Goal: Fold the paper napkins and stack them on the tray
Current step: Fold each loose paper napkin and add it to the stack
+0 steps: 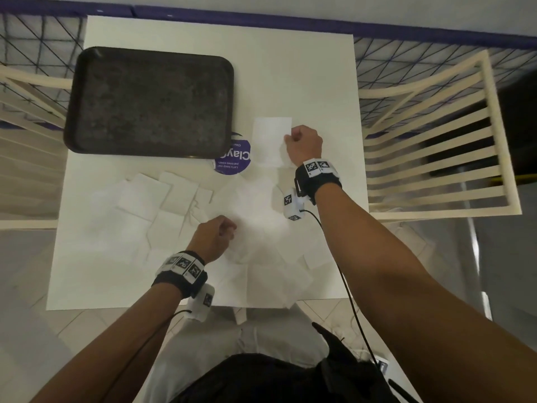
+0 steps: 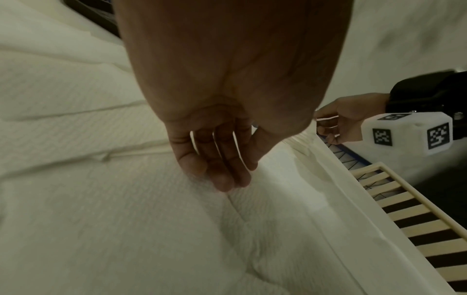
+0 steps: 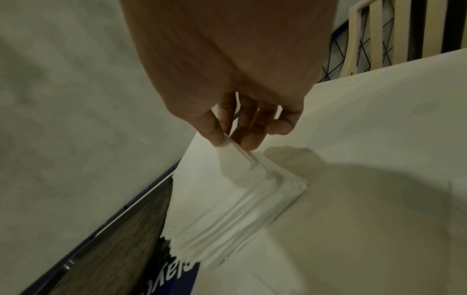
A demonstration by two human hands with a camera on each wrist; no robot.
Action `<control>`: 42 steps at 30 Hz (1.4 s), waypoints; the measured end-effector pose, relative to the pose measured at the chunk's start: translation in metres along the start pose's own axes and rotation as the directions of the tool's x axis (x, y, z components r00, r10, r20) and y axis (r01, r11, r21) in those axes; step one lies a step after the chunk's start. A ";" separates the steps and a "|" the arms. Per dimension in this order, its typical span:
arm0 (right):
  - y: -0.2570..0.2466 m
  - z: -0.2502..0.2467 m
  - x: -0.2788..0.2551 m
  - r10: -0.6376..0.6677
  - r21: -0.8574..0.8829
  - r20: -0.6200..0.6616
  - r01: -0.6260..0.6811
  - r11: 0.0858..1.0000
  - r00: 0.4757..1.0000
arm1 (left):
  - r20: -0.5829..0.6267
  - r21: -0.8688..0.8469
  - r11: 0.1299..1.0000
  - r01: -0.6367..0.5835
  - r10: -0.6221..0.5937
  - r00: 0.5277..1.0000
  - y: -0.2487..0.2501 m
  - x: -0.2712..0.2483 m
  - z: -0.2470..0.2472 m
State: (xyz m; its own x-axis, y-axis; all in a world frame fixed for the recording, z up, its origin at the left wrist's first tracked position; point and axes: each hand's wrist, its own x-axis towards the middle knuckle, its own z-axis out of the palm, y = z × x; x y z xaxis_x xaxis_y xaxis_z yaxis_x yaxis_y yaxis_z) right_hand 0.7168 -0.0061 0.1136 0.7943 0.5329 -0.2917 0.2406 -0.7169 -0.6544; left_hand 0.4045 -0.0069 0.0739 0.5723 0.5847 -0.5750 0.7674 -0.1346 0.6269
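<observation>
A dark brown tray (image 1: 148,100) lies bare at the table's far left. Just right of it is a white folded napkin (image 1: 270,141), (image 3: 227,199); my right hand (image 1: 290,138), (image 3: 231,142) pinches its near right corner between thumb and fingers, lifting that corner slightly. Several unfolded white napkins (image 1: 151,205) lie overlapping across the near half of the table. My left hand (image 1: 229,231), (image 2: 222,179) rests on this pile, with its fingertips (image 2: 225,183) touching the top napkin (image 2: 177,219) and nothing pinched between them.
A round purple sticker (image 1: 232,161) sits on the white table (image 1: 305,68) between the tray and the folded napkin. A cream slatted chair (image 1: 436,146) stands at the table's right edge, and another at the left. Some napkins overhang the near edge.
</observation>
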 end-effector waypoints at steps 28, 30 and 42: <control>0.111 0.021 -0.151 0.073 -0.219 0.124 -0.045 0.975 0.990 | -0.030 -0.109 0.989 -0.102 0.099 0.995 0.036 -0.009 0.021; 0.110 0.021 -0.151 0.128 -0.172 0.113 -0.108 0.979 0.985 | -0.032 -0.114 0.989 -0.092 0.089 0.996 0.034 -0.011 0.020; 0.089 -0.009 -0.155 0.066 0.048 0.169 -0.075 0.996 0.983 | -0.028 -0.313 0.949 -0.019 0.011 1.000 0.036 -0.017 0.018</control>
State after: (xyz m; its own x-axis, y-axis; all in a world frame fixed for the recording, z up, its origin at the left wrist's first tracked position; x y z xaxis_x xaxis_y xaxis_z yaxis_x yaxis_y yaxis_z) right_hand 0.6197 -0.1563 0.1068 0.7024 0.5531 -0.4480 0.1532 -0.7322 -0.6636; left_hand 0.4278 -0.0360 0.0969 0.5721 0.6057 -0.5531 0.6271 0.1117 0.7709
